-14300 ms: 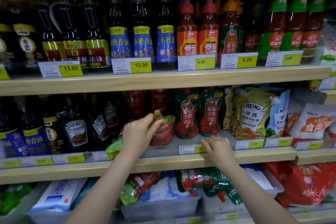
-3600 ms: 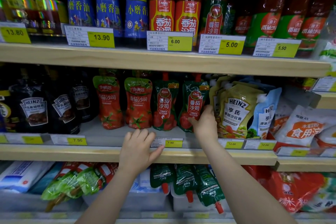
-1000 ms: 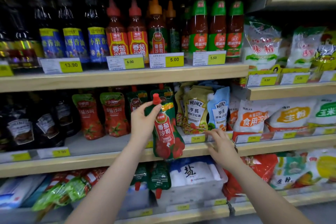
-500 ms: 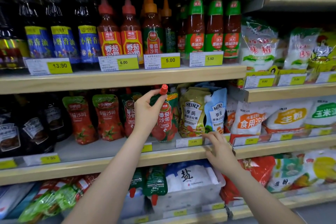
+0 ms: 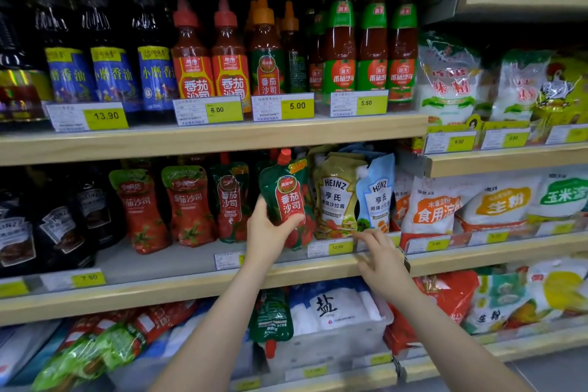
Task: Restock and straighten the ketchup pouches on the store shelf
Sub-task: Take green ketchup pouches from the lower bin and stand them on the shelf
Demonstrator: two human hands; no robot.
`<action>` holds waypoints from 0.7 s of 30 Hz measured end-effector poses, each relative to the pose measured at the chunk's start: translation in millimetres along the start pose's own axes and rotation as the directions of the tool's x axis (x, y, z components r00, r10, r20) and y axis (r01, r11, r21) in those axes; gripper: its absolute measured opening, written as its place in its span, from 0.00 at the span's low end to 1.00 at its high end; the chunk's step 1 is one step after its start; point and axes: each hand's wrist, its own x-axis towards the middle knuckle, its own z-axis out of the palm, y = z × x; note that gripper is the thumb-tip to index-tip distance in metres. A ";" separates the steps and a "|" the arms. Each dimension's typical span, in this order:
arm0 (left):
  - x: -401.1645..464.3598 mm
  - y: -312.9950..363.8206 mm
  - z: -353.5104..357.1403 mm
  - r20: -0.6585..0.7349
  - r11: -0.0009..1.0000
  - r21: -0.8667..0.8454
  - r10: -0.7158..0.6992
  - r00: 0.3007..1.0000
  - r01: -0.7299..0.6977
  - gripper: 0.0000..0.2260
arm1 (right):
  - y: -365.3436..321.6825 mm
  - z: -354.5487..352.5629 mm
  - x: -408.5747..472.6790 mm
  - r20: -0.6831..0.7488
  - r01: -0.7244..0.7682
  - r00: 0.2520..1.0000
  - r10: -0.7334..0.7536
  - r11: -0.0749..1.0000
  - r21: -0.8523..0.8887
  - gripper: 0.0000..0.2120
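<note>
My left hand (image 5: 266,234) grips a green and red ketchup pouch (image 5: 284,192) with a red cap, holding it upright at the middle shelf (image 5: 178,288), just left of the Heinz pouches. Three more ketchup pouches stand in a row to its left: a dark green one (image 5: 229,200) and two red ones with green tops (image 5: 187,204) (image 5: 140,207). My right hand (image 5: 380,259) rests with spread fingers on the shelf's front edge by the 12.00 price tag, holding nothing. On the bottom shelf, one green pouch (image 5: 270,318) hangs cap down and several lie at the left (image 5: 105,344).
Heinz salad dressing pouches (image 5: 337,197) stand right of the held pouch. Dark Heinz sauce pouches (image 5: 60,226) fill the shelf's left end. Ketchup bottles (image 5: 229,54) and sesame oil bottles line the upper shelf. Starch bags (image 5: 442,207) and a salt bin (image 5: 331,312) sit to the right and below.
My left hand slid from the pouch's cap down to its body and set it more upright on the shelf. My right hand stays on the shelf edge.
</note>
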 end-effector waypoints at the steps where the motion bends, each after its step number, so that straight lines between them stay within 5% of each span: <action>1: -3.8 -4.6 -0.5 0.025 1.000 0.030 -0.011 1.000 0.010 0.24 | -0.6 -0.6 -0.6 0.003 -0.001 1.000 0.001 1.000 0.001 0.22; 9: 7.9 -10.2 -13.3 0.073 0.986 0.140 0.082 0.994 -0.092 0.25 | 0.1 0.5 1.0 -0.011 0.002 1.000 -0.002 1.000 0.004 0.22; 21: 29.6 -40.2 -26.2 0.258 0.953 0.227 -0.256 0.932 0.199 0.26 | -1.9 5.3 0.6 -0.052 -0.022 0.998 0.021 1.000 -0.022 0.19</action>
